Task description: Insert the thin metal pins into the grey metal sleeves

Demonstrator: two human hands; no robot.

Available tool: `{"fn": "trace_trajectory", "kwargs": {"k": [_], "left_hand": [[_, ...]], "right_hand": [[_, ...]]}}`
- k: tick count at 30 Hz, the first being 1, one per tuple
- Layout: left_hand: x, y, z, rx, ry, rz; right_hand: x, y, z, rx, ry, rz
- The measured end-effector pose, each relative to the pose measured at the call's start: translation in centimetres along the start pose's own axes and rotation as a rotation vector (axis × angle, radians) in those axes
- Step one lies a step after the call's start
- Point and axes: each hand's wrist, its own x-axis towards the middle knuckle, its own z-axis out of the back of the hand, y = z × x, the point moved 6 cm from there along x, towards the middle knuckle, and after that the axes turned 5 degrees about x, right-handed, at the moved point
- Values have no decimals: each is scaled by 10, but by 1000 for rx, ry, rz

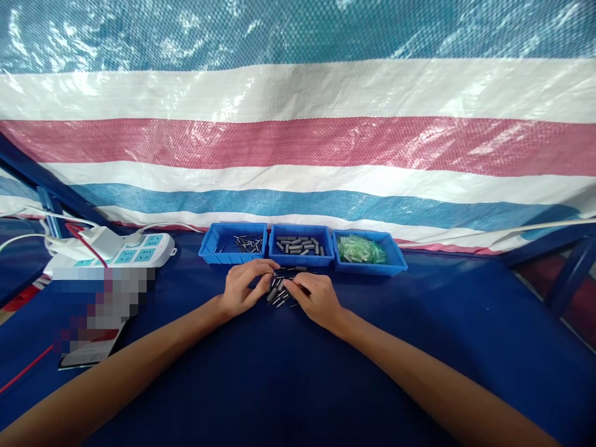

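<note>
My left hand (244, 287) and my right hand (316, 297) rest on the dark blue table cloth (279, 372), fingers curled and pinched over a small pile of grey metal pins and sleeves (278, 292) between them. What each pinch holds is too small to name. Just behind stand three blue trays: the left tray (212, 247) holds a few thin pins, the middle tray (274, 254) holds grey cylinders, the right tray (395, 261) holds pale green plastic pieces.
A white power strip (139, 248) with plugged adapters and cables lies at the left, with a blurred-out object below it. A striped tarpaulin (298, 143) hangs right behind the trays. Blue metal frame bars stand at both sides.
</note>
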Motion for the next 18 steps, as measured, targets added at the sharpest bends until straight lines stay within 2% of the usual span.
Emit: {"fn": "trace_trajectory", "kwargs": {"k": [3,7,12,18], "left_hand": [[-1,5,-3,0,33,65],[-1,5,-6,115,76,22],[-3,7,-9,94,71,-14],[-10,12,-13,88,85,8]], "right_hand": [[1,2,3,8,-27,-10],[1,3,8,47,-66,-30],[0,3,6,82,-32,-8],[-1,6,3,78,11,52]]}}
